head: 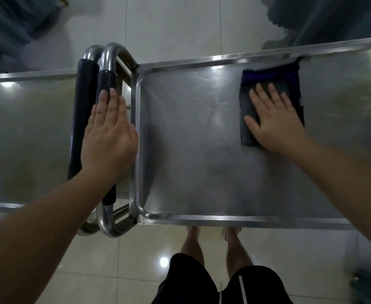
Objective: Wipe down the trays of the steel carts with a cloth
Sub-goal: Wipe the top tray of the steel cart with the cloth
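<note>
Two steel carts stand end to end below me. On the right cart's top tray [191, 150] lies a folded dark grey and purple cloth [268, 80], near the tray's far rim. My right hand [274, 121] presses flat on the cloth with straight, spread fingers. My left hand [110, 137] rests flat on the black-padded push handle [107, 82] of the right cart, fingers straight and together. The left cart's tray [26, 132] shows a bare, shiny surface.
A second black-padded handle [81, 119] of the left cart lies right beside the first. Glossy tiled floor [123, 253] surrounds the carts, with my legs and feet at the near edge. Blue-grey fabric [325, 20] hangs at the far left and far right.
</note>
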The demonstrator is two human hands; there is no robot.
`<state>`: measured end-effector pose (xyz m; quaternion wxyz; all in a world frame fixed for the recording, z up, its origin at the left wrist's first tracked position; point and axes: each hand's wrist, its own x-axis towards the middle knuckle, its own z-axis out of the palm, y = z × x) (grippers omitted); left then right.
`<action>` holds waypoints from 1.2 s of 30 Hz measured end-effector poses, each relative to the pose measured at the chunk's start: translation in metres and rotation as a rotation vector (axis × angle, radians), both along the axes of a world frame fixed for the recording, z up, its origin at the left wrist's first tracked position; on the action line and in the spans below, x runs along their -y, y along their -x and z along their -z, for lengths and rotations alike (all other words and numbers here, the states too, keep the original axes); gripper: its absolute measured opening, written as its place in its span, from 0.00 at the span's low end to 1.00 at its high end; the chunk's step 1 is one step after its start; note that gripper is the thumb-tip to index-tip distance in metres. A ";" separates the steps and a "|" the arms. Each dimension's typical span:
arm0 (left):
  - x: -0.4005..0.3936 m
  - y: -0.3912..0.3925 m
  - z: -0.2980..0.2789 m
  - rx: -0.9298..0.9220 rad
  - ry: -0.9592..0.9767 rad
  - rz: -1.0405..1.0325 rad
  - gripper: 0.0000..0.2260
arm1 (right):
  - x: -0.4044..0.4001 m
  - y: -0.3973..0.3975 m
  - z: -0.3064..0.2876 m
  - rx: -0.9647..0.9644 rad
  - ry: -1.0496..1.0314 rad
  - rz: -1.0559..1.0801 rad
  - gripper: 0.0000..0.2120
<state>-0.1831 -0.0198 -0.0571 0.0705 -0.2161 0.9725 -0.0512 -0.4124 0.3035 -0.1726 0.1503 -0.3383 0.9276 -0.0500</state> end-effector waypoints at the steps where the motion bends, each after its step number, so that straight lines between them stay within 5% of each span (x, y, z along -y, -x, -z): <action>1: 0.000 0.000 0.000 0.002 -0.002 -0.002 0.28 | -0.014 -0.023 0.000 -0.003 -0.003 0.000 0.35; 10: -0.004 0.000 -0.003 -0.014 -0.035 -0.003 0.28 | -0.157 -0.183 0.006 0.037 -0.093 -0.121 0.35; 17: 0.001 -0.001 0.000 0.002 -0.017 0.002 0.31 | -0.094 -0.060 0.010 -0.084 0.015 -0.088 0.37; 25: 0.000 0.001 0.000 0.008 -0.009 -0.002 0.30 | -0.024 0.095 0.012 -0.042 0.011 0.181 0.36; 31: 0.000 0.000 -0.001 -0.006 -0.033 -0.003 0.30 | -0.034 0.080 0.007 -0.026 0.039 0.168 0.32; 36: -0.001 0.001 -0.004 0.004 -0.053 -0.008 0.30 | -0.097 -0.016 0.006 -0.053 0.039 0.063 0.31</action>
